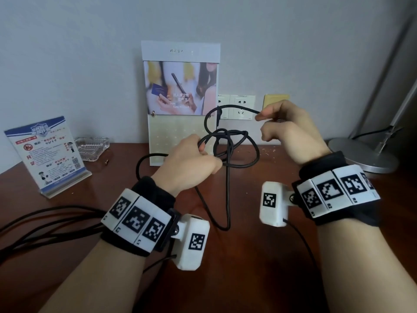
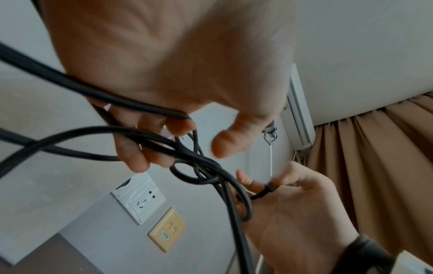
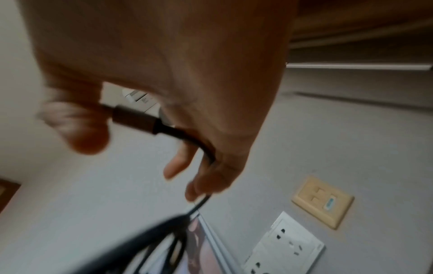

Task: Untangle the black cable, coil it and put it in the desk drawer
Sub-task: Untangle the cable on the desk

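Black cable hangs in a loose tangle above the brown table, held up between both hands in front of the wall. Several loops cross one another between the hands, and one long strand drops from the knot to the tabletop, bends there and climbs back up; another strand arcs out to the left behind the left wrist.

Left hand has its fingers curled round a bundle of the loops; the left wrist view shows the fingertips hooked over several strands, with the thumb held apart from them. Right hand sits higher and nearer the wall, pinching the cable close to its end; the right wrist view shows the plug lying across the palm side of the hand, the cord running on under the curled fingers.

Behind the tangle a tall printed card stands against the wall, with wall sockets and a beige plate just to its right. At the left of the table stand a notice card in a clear holder and a glass ashtray beside it. A round lamp base sits at the right edge. More dark leads trail over the table at the lower left.
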